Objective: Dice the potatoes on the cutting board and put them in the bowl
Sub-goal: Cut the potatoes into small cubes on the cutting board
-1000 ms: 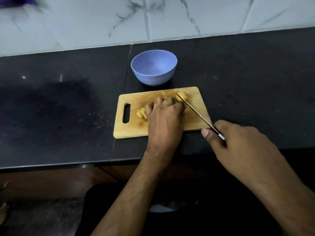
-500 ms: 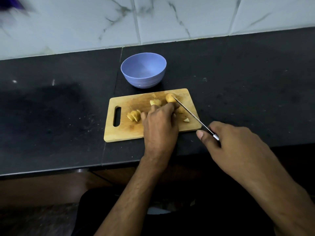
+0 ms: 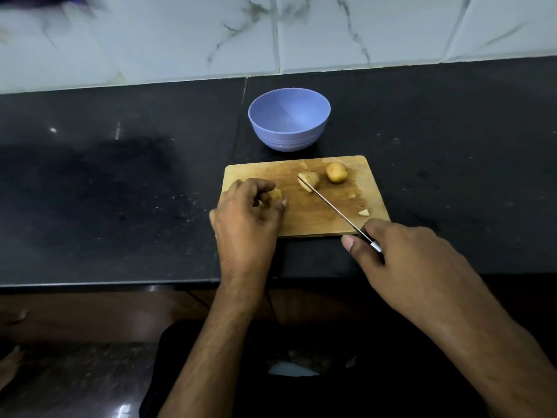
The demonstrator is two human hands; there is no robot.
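A wooden cutting board (image 3: 325, 218) lies on the black counter, just in front of an empty lilac bowl (image 3: 288, 119). A whole small potato (image 3: 336, 172) and a cut half potato (image 3: 310, 180) sit at the board's far side. Two small pieces (image 3: 363, 212) lie near its right edge. My left hand (image 3: 245, 220) covers the board's left end, its fingers curled round cut potato pieces (image 3: 275, 194). Gripping the knife (image 3: 337, 213) by its handle at the board's near right corner is my right hand (image 3: 404, 263); the blade tip lies against the half potato.
The black counter (image 3: 120, 191) stretches left and right of the board, with its front edge just below my hands. A white marbled tile wall (image 3: 301, 31) rises behind the bowl. A blurred purple thing (image 3: 45, 1) shows at the top left corner.
My left hand has moved from the board's middle to its left end, onto the cut pieces there. The half potato is now uncovered. The knife has stayed roughly in place.
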